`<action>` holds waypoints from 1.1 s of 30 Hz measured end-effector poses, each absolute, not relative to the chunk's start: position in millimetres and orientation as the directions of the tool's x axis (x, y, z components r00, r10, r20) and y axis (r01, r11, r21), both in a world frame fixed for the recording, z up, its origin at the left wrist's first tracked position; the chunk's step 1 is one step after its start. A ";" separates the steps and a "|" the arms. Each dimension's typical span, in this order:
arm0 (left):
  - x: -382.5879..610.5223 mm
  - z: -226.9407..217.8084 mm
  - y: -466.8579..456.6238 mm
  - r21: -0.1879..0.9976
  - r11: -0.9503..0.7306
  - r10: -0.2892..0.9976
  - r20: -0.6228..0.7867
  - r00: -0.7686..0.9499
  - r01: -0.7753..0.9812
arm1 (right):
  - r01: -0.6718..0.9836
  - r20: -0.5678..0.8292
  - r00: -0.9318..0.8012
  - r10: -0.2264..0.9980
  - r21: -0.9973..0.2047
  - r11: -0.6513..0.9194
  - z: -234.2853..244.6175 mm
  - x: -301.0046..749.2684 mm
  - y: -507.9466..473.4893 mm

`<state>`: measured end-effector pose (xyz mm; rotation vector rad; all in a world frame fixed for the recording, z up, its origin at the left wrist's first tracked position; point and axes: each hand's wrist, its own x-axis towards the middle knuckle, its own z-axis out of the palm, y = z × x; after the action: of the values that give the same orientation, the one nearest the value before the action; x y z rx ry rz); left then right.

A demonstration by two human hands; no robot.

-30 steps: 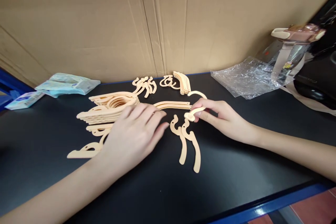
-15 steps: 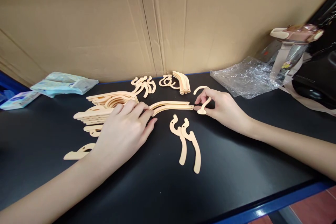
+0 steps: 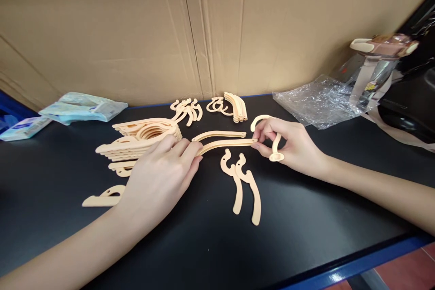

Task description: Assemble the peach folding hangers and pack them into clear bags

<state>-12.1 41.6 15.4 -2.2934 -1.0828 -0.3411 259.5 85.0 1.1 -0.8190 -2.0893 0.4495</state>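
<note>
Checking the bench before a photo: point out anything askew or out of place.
Nothing is spilled or visibly broken. One flat piece lies alone at the front left, apart from the stack, whose layers are fanned out rather than squared up. A crumpled plastic bag sits loose at the back right.

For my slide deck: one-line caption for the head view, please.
Left hand and right hand hold a curved peach strip at its ends; the right also holds a hook.
</note>
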 end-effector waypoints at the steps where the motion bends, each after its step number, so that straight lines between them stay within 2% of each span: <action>1: -11.7 15.7 40.6 -0.397 -0.497 0.612 0.471 0.636 0.772 | 0.377 0.605 -0.443 0.662 -0.544 0.749 2.4 259.3 83.2; 4: -9.4 16.3 37.0 -0.363 -0.467 0.602 0.537 0.591 0.806 | 0.335 0.667 -0.443 0.600 -0.498 0.800 5.2 259.7 79.7; 9: -5.2 18.9 28.0 -0.091 -0.539 0.677 0.545 0.495 0.837 | 0.296 0.666 -0.452 0.594 -0.516 0.804 4.2 259.7 77.4; 12: -1.9 21.5 21.5 0.026 -0.595 0.675 0.559 0.482 0.803 | 0.295 0.668 -0.509 0.543 -0.457 0.839 2.9 258.0 74.7; 14: 0.7 23.0 18.3 0.157 -0.630 0.694 0.554 0.460 0.761 | 0.309 0.644 -0.572 0.509 -0.405 0.860 2.9 257.0 72.1; 17: 3.7 23.1 17.0 0.415 -0.615 0.777 0.461 0.428 0.670 | 0.373 0.569 -0.616 0.544 -0.398 0.838 2.8 256.4 69.5; 19: 5.0 21.5 18.2 0.557 -0.554 0.832 0.368 0.415 0.618 | 0.415 0.529 -0.607 0.593 -0.425 0.804 1.5 256.5 69.8; 21: 5.9 18.9 19.7 0.652 -0.504 0.857 0.296 0.423 0.566 | 0.443 0.481 -0.591 0.647 -0.477 0.759 -0.4 256.7 71.7; 25: 7.5 14.7 21.0 0.744 -0.445 0.862 0.205 0.464 0.499 | 0.472 0.345 -0.520 0.781 -0.646 0.600 -2.2 256.3 76.4; 29: 8.2 13.6 19.7 0.797 -0.338 0.884 0.086 0.460 0.501 | 0.242 0.302 -0.551 0.778 -0.834 0.495 -0.1 255.1 77.7; 31: 8.8 12.6 19.4 0.817 -0.281 0.894 0.032 0.447 0.504 | 0.128 0.312 -0.580 0.753 -0.877 0.462 1.1 254.7 77.4; 33: 10.2 10.7 19.9 0.827 -0.246 0.900 0.001 0.436 0.505 | 0.090 0.311 -0.591 0.745 -0.892 0.443 2.2 254.4 76.7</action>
<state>10.2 19.9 10.7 -3.2276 -2.0219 -1.0730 254.4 76.7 2.2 -0.6996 -1.9797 1.1648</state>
